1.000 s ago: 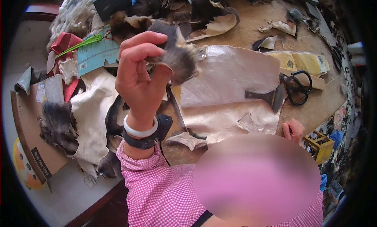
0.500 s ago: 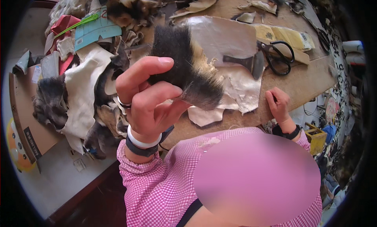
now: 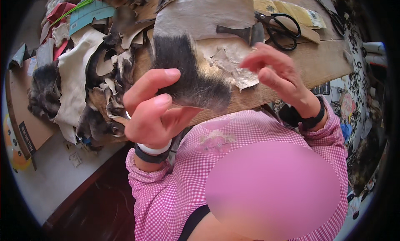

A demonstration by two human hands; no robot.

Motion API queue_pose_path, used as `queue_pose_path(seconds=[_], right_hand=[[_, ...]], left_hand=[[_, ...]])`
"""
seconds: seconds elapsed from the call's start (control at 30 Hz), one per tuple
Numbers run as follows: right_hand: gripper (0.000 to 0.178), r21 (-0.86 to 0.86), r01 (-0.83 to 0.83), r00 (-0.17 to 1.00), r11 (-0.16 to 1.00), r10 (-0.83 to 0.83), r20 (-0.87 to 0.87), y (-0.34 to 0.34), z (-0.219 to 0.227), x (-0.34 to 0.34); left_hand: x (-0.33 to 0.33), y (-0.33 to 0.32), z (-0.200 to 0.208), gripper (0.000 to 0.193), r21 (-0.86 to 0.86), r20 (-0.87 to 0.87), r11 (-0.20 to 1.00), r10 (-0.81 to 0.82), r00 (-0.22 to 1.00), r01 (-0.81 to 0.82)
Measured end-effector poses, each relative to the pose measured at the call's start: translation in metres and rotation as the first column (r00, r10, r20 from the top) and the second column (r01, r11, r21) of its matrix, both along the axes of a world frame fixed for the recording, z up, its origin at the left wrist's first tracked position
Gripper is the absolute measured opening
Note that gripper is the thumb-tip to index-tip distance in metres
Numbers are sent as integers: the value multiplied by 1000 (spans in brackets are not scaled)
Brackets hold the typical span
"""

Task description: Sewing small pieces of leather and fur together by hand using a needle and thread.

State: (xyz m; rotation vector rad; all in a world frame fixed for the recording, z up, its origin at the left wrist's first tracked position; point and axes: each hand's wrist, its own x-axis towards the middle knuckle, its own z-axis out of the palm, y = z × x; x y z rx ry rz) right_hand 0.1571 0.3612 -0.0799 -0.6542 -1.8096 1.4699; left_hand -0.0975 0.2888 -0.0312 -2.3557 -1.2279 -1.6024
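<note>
Between thumb and fingers, my left hand (image 3: 152,109) grips a piece of dark fur (image 3: 187,74), held up above the front edge of the wooden board. The piece is black to grey, with a pale tan patch along its upper right side. To the right of it my right hand (image 3: 277,72) is raised with its fingers apart and bent, holding nothing. Behind the hands lie pale hide pieces (image 3: 204,16) and a dark, wide-bladed tool (image 3: 239,32). A pair of black-handled scissors (image 3: 283,28) rests beyond my right hand.
Fur and hide scraps (image 3: 110,74) are heaped at the left, with a large cream hide (image 3: 77,74) among them. A cardboard box (image 3: 29,116) stands at the far left. A yellow packet (image 3: 291,14) lies at the back of the wooden board (image 3: 316,70).
My right hand has lifted off the board's edge, opened and moved inward toward the fur. My left hand still holds the fur piece, slightly lower. The whole view has shifted a little.
</note>
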Motion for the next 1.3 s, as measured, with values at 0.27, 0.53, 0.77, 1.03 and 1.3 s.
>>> queue_pose_path(seconds=[0.27,0.53,0.77,1.03,1.3], right_hand=[[20,-453,-362,932,815,309,-188,0,29,-38],[19,-214,-322,926,922,354,129,16,-3,-24],[15,-257,-87,925,962,174,337,57,12,12],[16,282,-56,906,958,-69,417,200,14,-20],[23,758,-438,653,484,-408,638,289,-91,-94]], left_hand=[[6,-12,2,44,-54,-385,987,121,915,-153],[-20,5,-8,35,-122,-399,946,231,887,-302],[-115,71,-13,36,-56,-449,730,591,670,-681],[-135,106,-67,65,-521,-430,634,384,817,-572],[-139,108,-85,62,-640,-351,603,322,879,-477]])
